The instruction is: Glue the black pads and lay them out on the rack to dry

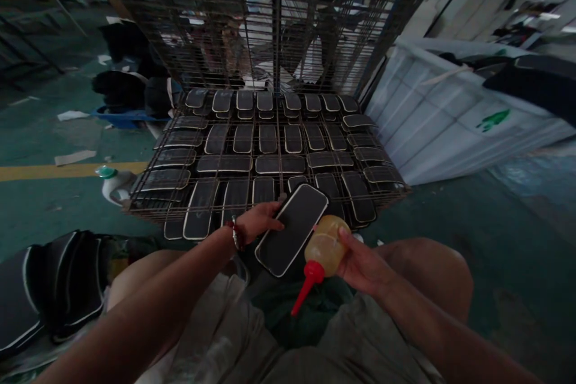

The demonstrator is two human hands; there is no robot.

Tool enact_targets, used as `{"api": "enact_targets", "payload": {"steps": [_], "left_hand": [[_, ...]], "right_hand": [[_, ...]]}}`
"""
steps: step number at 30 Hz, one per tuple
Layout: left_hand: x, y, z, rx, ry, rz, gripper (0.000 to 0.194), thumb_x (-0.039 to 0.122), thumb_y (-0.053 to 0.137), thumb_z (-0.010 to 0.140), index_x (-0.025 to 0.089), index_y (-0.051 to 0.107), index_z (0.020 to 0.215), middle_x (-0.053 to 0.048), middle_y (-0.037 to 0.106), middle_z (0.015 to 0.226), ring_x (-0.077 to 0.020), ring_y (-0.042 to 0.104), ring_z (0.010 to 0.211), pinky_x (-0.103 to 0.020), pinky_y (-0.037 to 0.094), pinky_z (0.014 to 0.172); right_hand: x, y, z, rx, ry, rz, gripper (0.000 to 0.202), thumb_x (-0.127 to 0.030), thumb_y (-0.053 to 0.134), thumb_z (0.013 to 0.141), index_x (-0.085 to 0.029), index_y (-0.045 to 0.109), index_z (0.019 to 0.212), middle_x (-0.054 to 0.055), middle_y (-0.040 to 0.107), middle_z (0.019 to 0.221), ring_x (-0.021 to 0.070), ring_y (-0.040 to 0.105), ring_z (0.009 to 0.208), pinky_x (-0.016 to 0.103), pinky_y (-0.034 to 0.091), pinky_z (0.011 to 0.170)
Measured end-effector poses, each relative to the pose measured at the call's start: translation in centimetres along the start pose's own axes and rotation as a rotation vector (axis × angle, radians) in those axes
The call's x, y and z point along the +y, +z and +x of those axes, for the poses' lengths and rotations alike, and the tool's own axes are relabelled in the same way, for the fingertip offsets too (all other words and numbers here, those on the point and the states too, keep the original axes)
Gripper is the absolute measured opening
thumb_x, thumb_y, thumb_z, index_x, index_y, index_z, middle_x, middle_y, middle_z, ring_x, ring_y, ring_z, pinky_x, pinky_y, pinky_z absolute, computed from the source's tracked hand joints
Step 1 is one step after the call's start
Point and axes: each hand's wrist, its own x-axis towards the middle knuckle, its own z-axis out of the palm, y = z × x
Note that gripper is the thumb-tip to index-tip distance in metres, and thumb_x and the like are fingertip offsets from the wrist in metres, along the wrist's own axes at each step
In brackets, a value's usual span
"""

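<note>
My left hand (260, 222) grips the left edge of a dark, rounded rectangular pad (294, 228) with a pale border, its thumb lying on top. The pad is tilted in front of my lap. In my right hand (360, 261) is a squeeze bottle (330, 243) of yellowish liquid, tipped so its red nozzle points down and to the left. The nozzle tip sits over my lap, apart from the pad. Just beyond both hands, a wire rack (281, 192) bears rows of similar dark pads (267, 138).
An upright wire mesh (276, 24) rises behind the rack. To the right stands a large white bin (427, 114) with dark pieces in it. A white bottle with a green cap (117, 185) is at the rack's left corner. More dark pads (49, 288) are stacked by my left knee.
</note>
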Motion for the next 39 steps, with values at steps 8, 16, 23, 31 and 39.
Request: {"api": "enact_targets", "payload": {"steps": [8,16,23,31,39], "left_hand": [[-0.1,-1.4,-1.1,-0.166,0.156,0.104,0.044,0.001,0.067,0.062,0.013,0.063,0.104,-0.008,0.069,0.098,-0.0213,0.066,0.085,-0.034,0.052,0.079],[-0.1,-1.5,-2.4,-0.221,0.119,0.2,0.047,0.004,0.066,0.065,0.014,0.06,0.111,-0.009,0.068,0.102,-0.0217,0.066,0.088,-0.033,0.052,0.078],[-0.3,-1.7,-2.5,-0.243,0.122,0.228,0.045,0.006,0.066,0.067,0.014,0.06,0.11,-0.009,0.068,0.1,-0.0221,0.065,0.089,-0.032,0.052,0.077],[0.4,-0.8,-2.9,-0.2,0.132,0.17,0.038,0.003,0.066,0.065,0.013,0.064,0.102,-0.008,0.07,0.092,-0.0188,0.066,0.079,-0.028,0.052,0.073],[0.3,-0.8,-2.7,-0.168,0.127,0.066,0.044,0.003,0.069,0.063,0.013,0.063,0.105,-0.009,0.07,0.095,-0.0187,0.067,0.078,-0.028,0.053,0.07]], "right_hand": [[-7.7,1.0,-1.6,0.168,-0.436,-0.211,0.048,-0.052,0.074,0.07,-0.024,0.062,0.107,0.005,0.066,0.112,0.0221,0.059,0.108,0.034,0.053,0.089],[-13.4,1.5,-3.0,0.194,-0.943,-0.612,0.025,-0.034,0.077,0.072,-0.026,0.068,0.093,-0.002,0.067,0.09,0.0167,0.064,0.085,0.028,0.057,0.075],[-12.7,2.0,-2.6,0.197,-0.983,-0.721,0.042,-0.032,0.081,0.065,-0.027,0.066,0.104,-0.002,0.064,0.093,0.015,0.061,0.084,0.025,0.054,0.075],[-11.6,1.5,-2.4,0.252,-1.028,-0.687,0.034,-0.033,0.078,0.07,-0.026,0.066,0.1,-0.001,0.063,0.091,0.0143,0.061,0.082,0.024,0.054,0.071],[-10.6,0.9,-1.0,0.302,-1.113,-0.573,0.029,-0.03,0.077,0.072,-0.027,0.066,0.099,-0.002,0.062,0.09,0.014,0.061,0.084,0.027,0.054,0.078]]}}
